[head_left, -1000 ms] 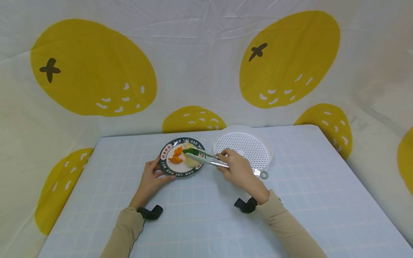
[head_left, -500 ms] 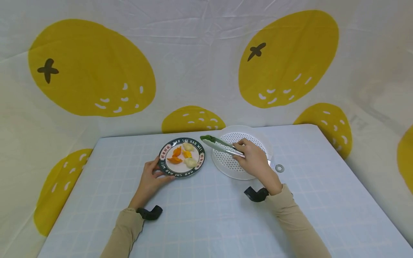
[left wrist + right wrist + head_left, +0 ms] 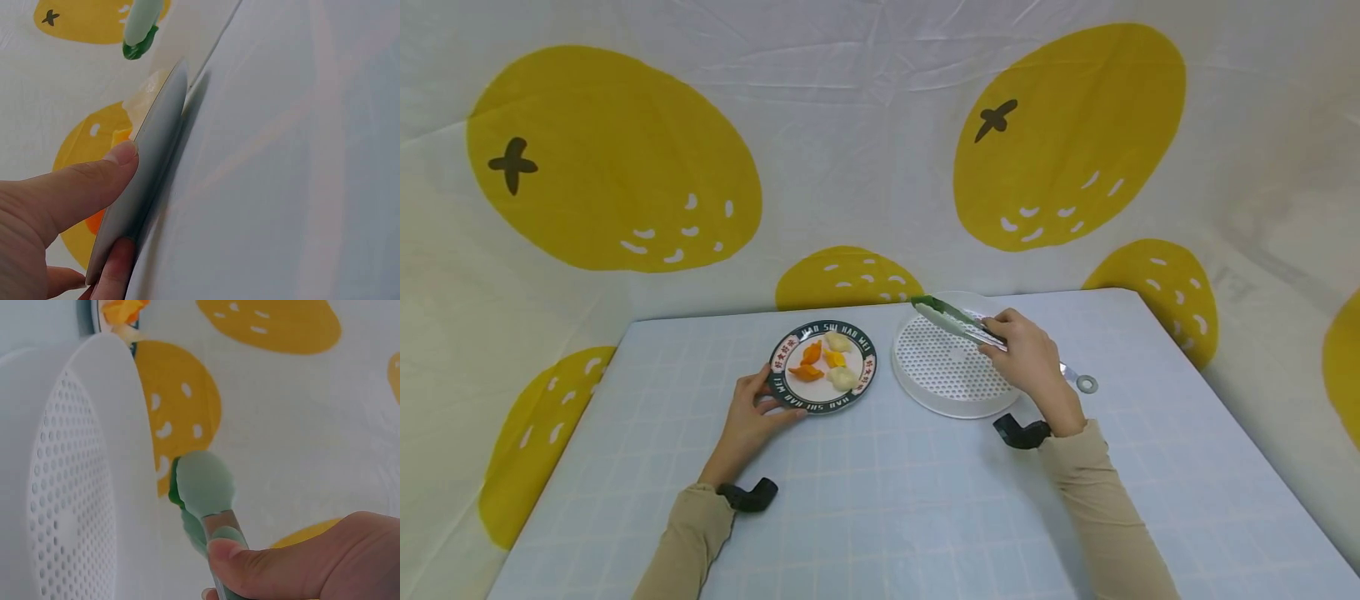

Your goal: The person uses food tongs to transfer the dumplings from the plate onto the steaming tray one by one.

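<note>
the left hand (image 3: 44,206) is cut off by the left wrist view's edge, and the plate (image 3: 147,169) shows there only edge-on, its food mostly hidden; the tongs (image 3: 206,500) run behind the right hand (image 3: 312,562), whose fingers are out of frame; the plate's small pieces (image 3: 823,362) are too small to identify

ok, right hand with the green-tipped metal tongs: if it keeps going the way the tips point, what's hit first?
Probably the far rim of the white perforated round tray, or the yellow-printed white backdrop cloth if the green-tipped metal tongs in the right hand pass above it; depth unclear.
</note>
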The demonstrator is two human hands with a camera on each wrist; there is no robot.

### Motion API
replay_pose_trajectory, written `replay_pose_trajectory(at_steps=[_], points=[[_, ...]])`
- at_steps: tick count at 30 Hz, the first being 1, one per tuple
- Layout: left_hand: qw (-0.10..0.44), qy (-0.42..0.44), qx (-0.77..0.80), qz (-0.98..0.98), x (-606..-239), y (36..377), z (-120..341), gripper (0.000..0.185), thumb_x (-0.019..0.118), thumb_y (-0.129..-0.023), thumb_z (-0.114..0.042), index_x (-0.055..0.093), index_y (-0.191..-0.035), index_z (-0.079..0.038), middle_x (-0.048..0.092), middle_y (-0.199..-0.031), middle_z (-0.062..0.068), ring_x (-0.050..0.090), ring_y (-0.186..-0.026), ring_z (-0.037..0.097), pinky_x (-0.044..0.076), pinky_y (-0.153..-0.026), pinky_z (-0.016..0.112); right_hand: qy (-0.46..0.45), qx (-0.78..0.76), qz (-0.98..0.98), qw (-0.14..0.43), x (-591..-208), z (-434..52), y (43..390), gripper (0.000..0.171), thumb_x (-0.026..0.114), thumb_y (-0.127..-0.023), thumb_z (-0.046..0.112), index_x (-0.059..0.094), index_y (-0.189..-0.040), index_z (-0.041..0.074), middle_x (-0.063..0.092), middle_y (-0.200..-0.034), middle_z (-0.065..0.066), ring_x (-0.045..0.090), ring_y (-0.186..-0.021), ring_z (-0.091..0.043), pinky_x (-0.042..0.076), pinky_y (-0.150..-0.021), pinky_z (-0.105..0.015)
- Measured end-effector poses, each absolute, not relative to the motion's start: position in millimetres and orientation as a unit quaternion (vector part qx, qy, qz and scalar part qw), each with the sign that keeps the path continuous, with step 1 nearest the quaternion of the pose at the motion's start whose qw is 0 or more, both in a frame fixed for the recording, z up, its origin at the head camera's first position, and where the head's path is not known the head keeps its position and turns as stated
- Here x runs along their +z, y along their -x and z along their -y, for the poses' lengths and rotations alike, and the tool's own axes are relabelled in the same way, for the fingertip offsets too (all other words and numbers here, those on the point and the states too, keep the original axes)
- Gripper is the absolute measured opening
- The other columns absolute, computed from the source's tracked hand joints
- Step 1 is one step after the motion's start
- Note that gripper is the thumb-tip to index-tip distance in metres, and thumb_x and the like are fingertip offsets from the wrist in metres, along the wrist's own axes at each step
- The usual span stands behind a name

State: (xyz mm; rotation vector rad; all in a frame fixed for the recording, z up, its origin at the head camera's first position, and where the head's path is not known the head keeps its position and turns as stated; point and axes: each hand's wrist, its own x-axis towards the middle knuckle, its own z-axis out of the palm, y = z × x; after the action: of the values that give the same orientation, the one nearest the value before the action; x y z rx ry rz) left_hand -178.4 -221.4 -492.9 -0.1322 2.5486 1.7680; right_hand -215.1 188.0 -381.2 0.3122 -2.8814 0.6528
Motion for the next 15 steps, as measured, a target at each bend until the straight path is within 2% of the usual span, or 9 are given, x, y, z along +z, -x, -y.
replay_pose_trajectory(at_steps=[8,15], points=[[0.024,0.044,0.570,-0.820,-494.1,178.1,221.7,0.116,0.092,-0.071,-0.022,0.018,-0.159,-0.009,0.028,-0.140,0.014,0.050,-0.120,0.027,0.052,-0.095,0.016,-0.059,0.212,0.974,0.047,-382.8,-206.9,222.4,0.049,0.069,-0.091,0.016,0.058,-0.135,-0.001,0.059,-0.124,-0.022,0.059,-0.104,-0.042,0.055,-0.076,-0.056],[0.020,0.037,0.571,-0.820,-493.6,177.5,222.1,0.116,0.092,-0.071,-0.022,0.018,-0.159,-0.008,0.028,-0.140,0.014,0.051,-0.119,0.027,0.052,-0.095,0.017,-0.038,0.218,0.975,0.029,-385.1,-220.8,226.8,0.049,0.068,-0.091,0.017,0.057,-0.135,-0.003,0.058,-0.125,-0.024,0.057,-0.105,-0.043,0.052,-0.078,-0.056]])
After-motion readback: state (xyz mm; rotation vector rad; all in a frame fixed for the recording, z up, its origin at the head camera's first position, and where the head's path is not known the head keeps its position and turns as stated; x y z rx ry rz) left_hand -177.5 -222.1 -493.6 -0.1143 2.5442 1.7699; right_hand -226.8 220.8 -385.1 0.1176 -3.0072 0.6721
